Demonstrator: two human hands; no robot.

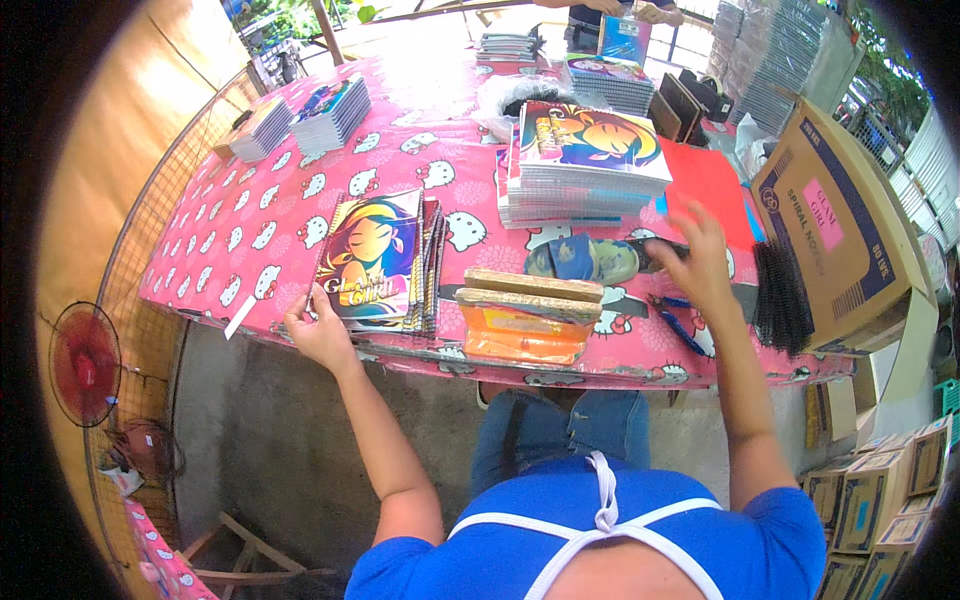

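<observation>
My left hand [318, 332] rests at the near table edge, fingers touching the lower left corner of a small stack of colourful notebooks [375, 262]. My right hand [697, 262] reaches forward over the table with fingers spread, holding nothing, just above a dark strip [652, 249] and near black spiral bindings [782, 298]. A tall pile of notebooks [585, 165] stands ahead between the hands. Wooden blocks lie on an orange packet [525, 322] at the front edge.
The table carries a pink cartoon-cat cloth [260, 215]. More notebook stacks [320, 115] sit at the far left and far side. An open cardboard box [845, 225] stands at the right, small boxes [880, 500] below it. Another person [620, 15] works across the table. A red fan [85, 362] is at left.
</observation>
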